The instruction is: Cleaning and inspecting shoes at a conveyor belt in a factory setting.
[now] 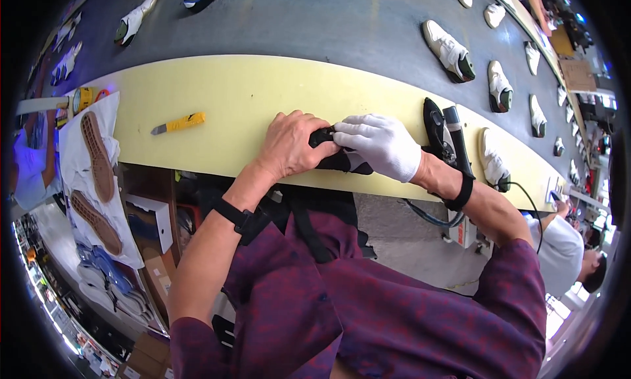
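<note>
Both my hands are closed on a black shoe (321,137), which lies at the front edge of the pale yellow worktop (230,96). My bare left hand (294,142) grips its left end, thumb toward me. On the right, my right hand (380,144) in a white glove presses over the top with its fingers together. Between and under the hands only dark parts and a small light patch of the shoe show; the rest is hidden. Right of the gloved hand lie another black shoe (434,124) and a black tube-shaped tool with a grey end (453,119).
A yellow-handled tool with a grey blade (179,123) lies left on the worktop. Beyond runs a dark conveyor belt (315,24) carrying several white shoes (449,49). Brown soles (98,157) rest on white cloth at left. A cable (526,198) crosses near my right arm; another person (559,251) is at far right.
</note>
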Motion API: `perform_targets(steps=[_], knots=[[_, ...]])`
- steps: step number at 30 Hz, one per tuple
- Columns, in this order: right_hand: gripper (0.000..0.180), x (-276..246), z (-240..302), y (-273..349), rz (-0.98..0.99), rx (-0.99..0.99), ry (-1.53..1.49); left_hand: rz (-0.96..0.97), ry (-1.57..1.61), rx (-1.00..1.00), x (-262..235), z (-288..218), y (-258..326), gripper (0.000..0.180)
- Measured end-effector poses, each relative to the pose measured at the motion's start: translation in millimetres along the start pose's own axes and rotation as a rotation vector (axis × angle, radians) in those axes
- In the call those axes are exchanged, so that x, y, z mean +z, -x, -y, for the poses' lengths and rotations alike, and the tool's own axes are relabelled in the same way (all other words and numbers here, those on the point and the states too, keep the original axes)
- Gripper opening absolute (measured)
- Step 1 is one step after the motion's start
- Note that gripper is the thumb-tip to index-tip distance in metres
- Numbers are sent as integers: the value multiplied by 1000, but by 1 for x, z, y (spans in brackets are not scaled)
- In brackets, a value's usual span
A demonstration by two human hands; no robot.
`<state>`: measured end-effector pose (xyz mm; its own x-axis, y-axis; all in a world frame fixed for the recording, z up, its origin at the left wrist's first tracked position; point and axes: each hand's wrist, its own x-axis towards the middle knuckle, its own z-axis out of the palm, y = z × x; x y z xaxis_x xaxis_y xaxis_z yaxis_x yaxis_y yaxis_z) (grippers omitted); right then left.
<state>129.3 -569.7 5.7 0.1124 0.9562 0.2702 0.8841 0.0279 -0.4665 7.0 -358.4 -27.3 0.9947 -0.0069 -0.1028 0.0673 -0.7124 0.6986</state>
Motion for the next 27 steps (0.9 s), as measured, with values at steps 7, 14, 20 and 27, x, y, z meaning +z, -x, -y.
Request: perform_targets(steps=[7, 14, 20, 27], knots=[[52, -5, 6, 17, 120, 58, 41, 49, 25, 52, -1, 9, 1, 53], [56, 4, 27, 31, 144, 200, 186, 124, 17, 53, -1, 8, -8, 53], [68, -5, 31, 47, -248, 675, -151, 139, 44, 128, -10, 4, -3, 52], [72, 21, 52, 38, 61, 904, -657, 249, 54, 154, -30, -18, 9, 51]])
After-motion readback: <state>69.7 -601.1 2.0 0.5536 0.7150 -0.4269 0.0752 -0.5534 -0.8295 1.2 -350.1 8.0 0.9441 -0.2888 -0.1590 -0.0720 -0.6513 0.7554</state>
